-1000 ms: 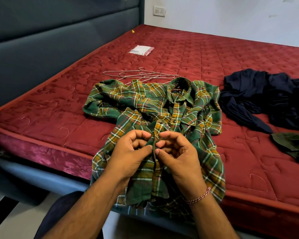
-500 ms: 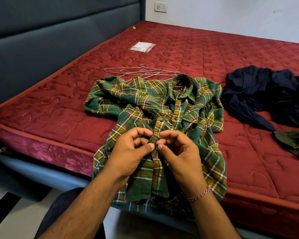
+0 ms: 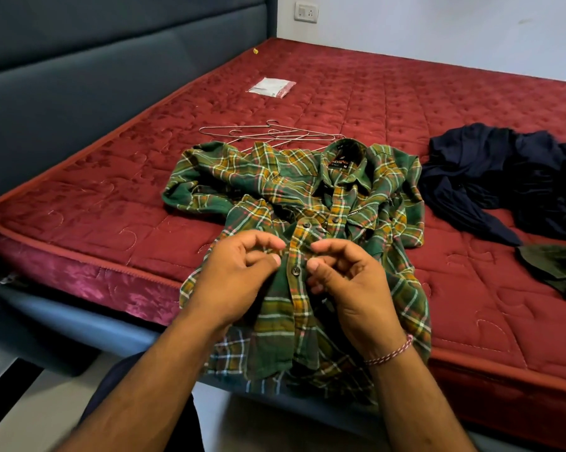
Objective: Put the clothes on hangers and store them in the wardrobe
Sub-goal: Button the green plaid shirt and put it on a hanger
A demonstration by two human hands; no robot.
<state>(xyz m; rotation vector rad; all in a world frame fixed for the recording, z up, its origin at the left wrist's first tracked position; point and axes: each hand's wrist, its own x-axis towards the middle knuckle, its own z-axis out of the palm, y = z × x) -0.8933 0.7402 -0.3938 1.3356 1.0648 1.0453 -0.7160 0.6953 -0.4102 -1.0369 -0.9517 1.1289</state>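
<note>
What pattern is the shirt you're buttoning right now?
The shirt is a green plaid with yellow-orange and white lines, seen in the head view, the only one.

Green plaid shirt (image 3: 307, 197) flat; wire hangers (image 3: 268, 133) behind.

Even indoor light, soft shadows, wide-angle edge bending, slight blur

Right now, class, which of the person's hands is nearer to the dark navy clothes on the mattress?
Right. The right hand lies on the plaid shirt's side toward the dark navy clothes; the left hand sits farther off, across the button placket.
</note>
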